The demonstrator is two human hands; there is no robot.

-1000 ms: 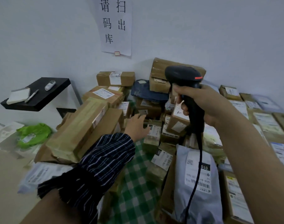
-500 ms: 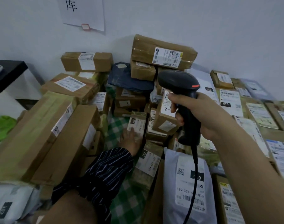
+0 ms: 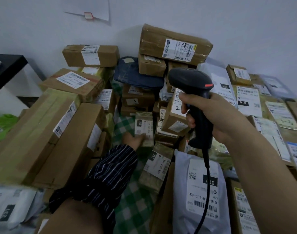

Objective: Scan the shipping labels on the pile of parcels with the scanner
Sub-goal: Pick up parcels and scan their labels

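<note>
My right hand grips the handle of a black corded scanner, held upright above the pile with its head pointing away from me. My left hand, in a striped sleeve, holds the near end of a small tan parcel with a white label marked 231, low in the middle of the pile. Cardboard boxes and poly bags with labels lie all around. A similar small parcel with a 231 label lies just in front. A white poly bag with a 010 label lies under the scanner's cable.
Long brown boxes stack at the left. A large taped box tops the back stack against the wall. Flat labelled parcels cover the right side. A green checked cloth shows beneath. A black shelf juts out at far left.
My view has moved closer and lower over the pile. My left hand has reached forward and down and taken hold of the small 231 parcel. The scanner stays raised in my right hand.
</note>
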